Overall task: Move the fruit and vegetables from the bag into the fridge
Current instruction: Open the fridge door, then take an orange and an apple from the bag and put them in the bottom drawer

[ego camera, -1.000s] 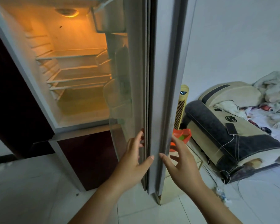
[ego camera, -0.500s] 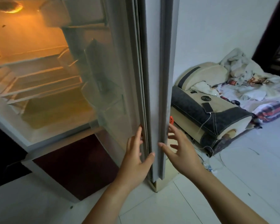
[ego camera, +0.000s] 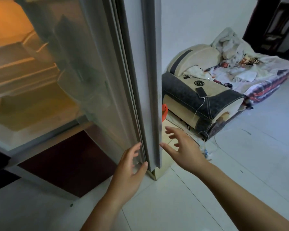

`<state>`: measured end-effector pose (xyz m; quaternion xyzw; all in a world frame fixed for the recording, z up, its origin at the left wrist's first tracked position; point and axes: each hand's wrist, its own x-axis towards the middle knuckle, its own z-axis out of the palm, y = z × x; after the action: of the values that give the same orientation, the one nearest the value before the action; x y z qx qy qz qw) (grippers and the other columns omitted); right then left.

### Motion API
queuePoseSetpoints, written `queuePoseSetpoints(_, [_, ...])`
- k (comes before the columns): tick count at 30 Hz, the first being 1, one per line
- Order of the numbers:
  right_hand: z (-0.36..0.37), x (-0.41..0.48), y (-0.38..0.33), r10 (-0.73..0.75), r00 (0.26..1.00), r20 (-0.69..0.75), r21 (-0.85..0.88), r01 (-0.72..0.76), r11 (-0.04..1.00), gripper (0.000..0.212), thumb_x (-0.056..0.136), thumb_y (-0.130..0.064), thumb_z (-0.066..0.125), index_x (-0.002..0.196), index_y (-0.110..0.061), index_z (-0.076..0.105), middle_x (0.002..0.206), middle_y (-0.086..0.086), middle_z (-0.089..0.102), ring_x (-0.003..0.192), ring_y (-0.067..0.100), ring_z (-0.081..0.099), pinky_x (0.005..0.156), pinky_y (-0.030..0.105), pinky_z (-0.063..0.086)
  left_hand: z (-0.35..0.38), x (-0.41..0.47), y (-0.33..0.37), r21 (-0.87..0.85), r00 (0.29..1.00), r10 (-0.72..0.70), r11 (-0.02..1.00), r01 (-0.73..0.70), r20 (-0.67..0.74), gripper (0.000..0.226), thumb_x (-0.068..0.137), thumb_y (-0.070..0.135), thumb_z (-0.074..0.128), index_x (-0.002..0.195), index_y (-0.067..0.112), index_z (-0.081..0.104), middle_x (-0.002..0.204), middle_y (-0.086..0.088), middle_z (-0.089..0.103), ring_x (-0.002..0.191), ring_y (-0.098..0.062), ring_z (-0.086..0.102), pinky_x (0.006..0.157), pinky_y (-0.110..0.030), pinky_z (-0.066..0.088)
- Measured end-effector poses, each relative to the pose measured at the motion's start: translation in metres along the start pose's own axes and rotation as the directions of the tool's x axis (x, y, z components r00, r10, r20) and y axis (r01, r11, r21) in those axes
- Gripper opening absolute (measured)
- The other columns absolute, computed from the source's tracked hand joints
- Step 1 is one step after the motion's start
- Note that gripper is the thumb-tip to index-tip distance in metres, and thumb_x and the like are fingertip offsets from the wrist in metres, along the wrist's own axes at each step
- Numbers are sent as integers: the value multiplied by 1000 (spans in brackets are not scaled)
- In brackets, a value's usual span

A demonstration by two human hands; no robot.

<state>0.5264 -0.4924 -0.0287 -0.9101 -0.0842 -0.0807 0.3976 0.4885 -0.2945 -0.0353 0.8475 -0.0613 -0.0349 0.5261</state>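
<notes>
Nearest of all are two bare arms reaching out over the white tiled floor. The left hand is spread wide, its grip released, with the thumb tip just at the bottom edge of the fridge door. It holds nothing. The right hand is also spread wide with its grip released, on the other side of the door edge and a little apart from it. It holds nothing too.

The door stands open, edge-on between the two hands. Behind it the fridge is lit yellow inside, and the shelves look bare, so I think no food has gone in yet.

I cannot see the bag of fruit and vegetables clearly. Something orange peeks out behind the door, low by the wall, but I cannot tell what it is.

What could go wrong? The door could swing back and pinch a finger, because both hands are so close to its edge. If the right hand pushes it too far, it could bump the orange thing or the rolled mat behind it. A white cable hangs off a phone on the mat and trails on the floor, so a foot could catch it. A blanket pile lies farthest away.
</notes>
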Motion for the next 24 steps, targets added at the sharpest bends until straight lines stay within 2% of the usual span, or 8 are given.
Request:
queuePoseSetpoints(4, [-13,6,23,-15,999,51,51,12,999,55,85,-46,58,134,-31,39,126,-13,49,105,0,47,90,28,48,19,2,8,70,1000,-11,997,12,-17,49,88,22,60,122,52,42,127,26,49,118,14,41,97,-20,39])
queuePoseSetpoints(7, [-29,16,49,-49,995,92,82,42,996,51,85,-45,59,132,-30,42,123,-14,51,104,1,49,89,26,48,47,8,18,104,998,-40,994,44,-42,44,88,23,60,121,48,46,122,27,52,115,14,43,96,-20,38])
queuePoseSetpoints(10, [-46,30,81,-65,987,144,126,46,991,48,85,-44,59,129,-28,46,121,-13,52,103,2,50,88,24,47,85,20,29,123,991,-107,986,117,-81,39,88,26,59,115,51,46,119,29,51,113,15,43,95,-19,39])
queuePoseSetpoints(13, [-64,43,119,-83,974,213,120,58,991,47,86,-45,58,127,-25,49,124,-11,52,102,1,49,85,20,43,127,41,41,105,983,-141,983,153,-115,35,82,32,58,111,50,47,118,28,51,114,10,46,93,-20,42])
queuePoseSetpoints(18, [-105,59,187,-95,934,346,29,91,995,49,87,-46,56,128,-21,49,128,-5,52,112,8,49,86,15,33,186,102,55,193,984,-154,967,168,-86,39,89,22,59,126,31,50,121,17,50,108,5,47,77,5,31])
queuePoseSetpoints(24, [-141,99,246,-41,929,369,-38,59,998,44,87,-46,56,125,-23,51,127,-7,52,111,5,49,83,13,32,227,168,58,278,991,-129,951,135,-40,37,88,20,59,124,26,52,119,16,49,105,6,46,76,7,29])
